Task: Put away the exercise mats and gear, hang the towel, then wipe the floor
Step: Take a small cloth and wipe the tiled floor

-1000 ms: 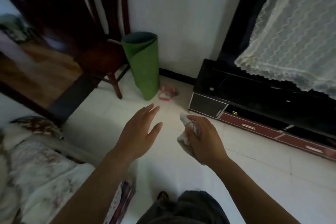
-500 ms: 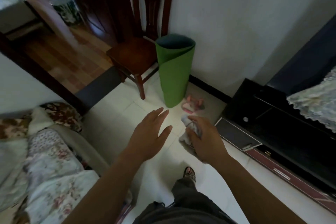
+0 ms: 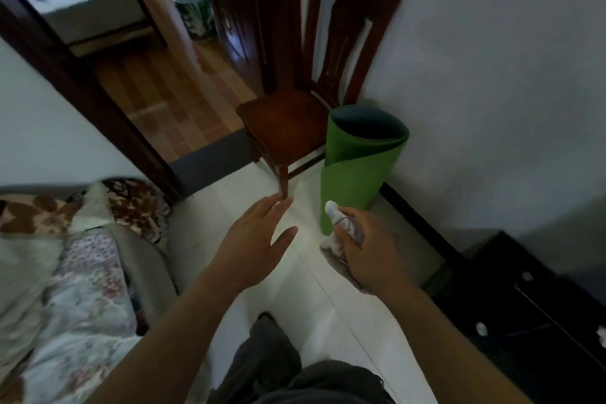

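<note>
Right hand (image 3: 367, 252) grips 1 cloth (image 3: 334, 216), likely for wiping the floor (image 3: 314, 289); left hand (image 3: 259, 246) spread, empty. Mat (image 3: 357, 167) stands rolled against wall.

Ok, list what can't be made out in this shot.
Head view only.
The cloth: mostly hidden in the grip of the right hand.
The green mat: bottom partly covered by cloth and right hand.
The black cabinet: cut by right and bottom edges, too dark for detail.
The room past the doorway: blurred.
</note>
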{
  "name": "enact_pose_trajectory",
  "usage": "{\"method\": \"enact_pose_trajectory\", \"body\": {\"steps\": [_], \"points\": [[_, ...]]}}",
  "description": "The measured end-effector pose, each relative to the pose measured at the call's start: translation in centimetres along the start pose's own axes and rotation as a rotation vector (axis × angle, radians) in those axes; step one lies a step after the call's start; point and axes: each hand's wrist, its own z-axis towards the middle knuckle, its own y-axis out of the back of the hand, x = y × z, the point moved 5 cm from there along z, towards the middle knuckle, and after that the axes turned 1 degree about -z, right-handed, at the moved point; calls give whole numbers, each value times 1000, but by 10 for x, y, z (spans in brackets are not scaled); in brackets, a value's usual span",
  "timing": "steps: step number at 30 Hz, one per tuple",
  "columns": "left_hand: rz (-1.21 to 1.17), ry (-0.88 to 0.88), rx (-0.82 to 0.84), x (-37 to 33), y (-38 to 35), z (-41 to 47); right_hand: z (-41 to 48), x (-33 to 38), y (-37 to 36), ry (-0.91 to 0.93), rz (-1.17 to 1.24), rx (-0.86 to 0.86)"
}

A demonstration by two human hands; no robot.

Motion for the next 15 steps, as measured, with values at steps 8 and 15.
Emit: {"method": "enact_pose_trajectory", "body": {"steps": [8, 15], "points": [[-49, 157, -92, 123, 65, 86, 147, 65, -67, 139, -18, 82], [-17, 165, -110, 204, 136, 168, 267, 117, -106, 198, -29, 109]]}}
